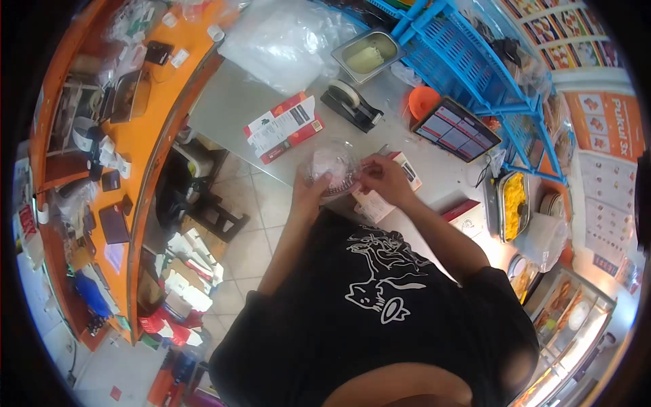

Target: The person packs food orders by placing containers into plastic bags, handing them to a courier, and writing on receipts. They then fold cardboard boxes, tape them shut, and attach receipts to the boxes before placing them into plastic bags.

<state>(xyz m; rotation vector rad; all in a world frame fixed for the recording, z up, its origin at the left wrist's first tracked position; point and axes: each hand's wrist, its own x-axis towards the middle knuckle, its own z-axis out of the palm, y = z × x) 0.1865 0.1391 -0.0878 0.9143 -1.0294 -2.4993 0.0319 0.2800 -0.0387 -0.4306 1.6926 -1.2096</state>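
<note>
A round clear plastic container with something pale inside is held at the front edge of the steel counter. My left hand is wrapped round its left side, thumb across the front. Against the container's right edge, the fingers of my right hand are pinched together; whether a small piece of something is between them cannot be made out. Under my right wrist lies a slip of printed paper. A red and white box with a label sits just beyond my left hand.
Past the box stands a black tape dispenser, near a metal tray and clear plastic bags. To the right are a tablet, blue plastic racks and a tray of yellow food. An orange counter runs along the left.
</note>
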